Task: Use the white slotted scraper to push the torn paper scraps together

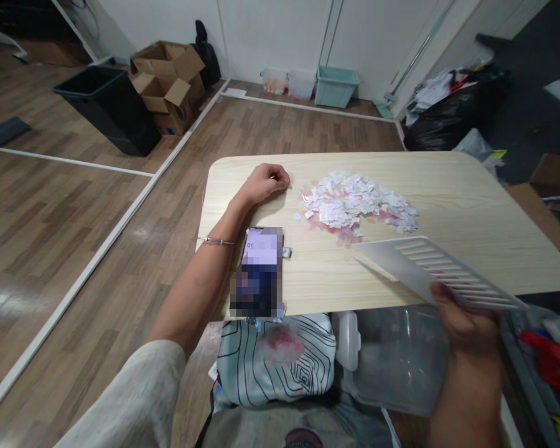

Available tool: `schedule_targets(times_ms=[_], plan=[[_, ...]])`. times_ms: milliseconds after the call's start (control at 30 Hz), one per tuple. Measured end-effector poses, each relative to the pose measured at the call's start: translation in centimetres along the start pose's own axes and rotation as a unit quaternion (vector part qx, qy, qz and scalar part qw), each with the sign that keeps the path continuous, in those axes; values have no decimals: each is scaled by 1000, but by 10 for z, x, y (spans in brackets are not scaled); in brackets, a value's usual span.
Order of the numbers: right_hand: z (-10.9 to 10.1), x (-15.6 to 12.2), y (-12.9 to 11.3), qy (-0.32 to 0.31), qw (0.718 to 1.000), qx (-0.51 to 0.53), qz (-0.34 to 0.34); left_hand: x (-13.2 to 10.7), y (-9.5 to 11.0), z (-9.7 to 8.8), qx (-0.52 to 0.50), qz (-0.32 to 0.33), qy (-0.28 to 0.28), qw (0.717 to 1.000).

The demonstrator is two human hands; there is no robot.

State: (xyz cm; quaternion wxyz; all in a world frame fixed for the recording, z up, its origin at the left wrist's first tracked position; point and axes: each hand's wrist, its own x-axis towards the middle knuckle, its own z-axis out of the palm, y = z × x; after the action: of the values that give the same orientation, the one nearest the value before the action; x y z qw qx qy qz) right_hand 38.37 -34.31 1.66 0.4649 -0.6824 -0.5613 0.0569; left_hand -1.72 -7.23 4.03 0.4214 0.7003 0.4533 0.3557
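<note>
White slotted plastic tray sits tilted in my right hand, fingers gripping its edge, above the near side of the pale wood-grain counter. My left hand rests beside 1 loose heap of small white paper squares, fingers curled; whether they pinch anything, I cannot tell. That heap lies uncontained, so much looks undone; what is finished isn't shown.
</note>
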Motion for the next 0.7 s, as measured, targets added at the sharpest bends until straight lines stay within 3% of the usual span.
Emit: schedule_targets(times_ms=[300, 500, 700], plan=[[-16, 13, -10, -49, 991, -80, -93, 2, -9, 2, -10, 14, 9, 1000], [-7, 2, -15, -110, 992, -44, -34, 2, -6, 1, -2, 8, 6, 1000], [1, -6, -38, -184, 983, 15, -18, 2, -5, 1, -1, 14, 7, 1000]])
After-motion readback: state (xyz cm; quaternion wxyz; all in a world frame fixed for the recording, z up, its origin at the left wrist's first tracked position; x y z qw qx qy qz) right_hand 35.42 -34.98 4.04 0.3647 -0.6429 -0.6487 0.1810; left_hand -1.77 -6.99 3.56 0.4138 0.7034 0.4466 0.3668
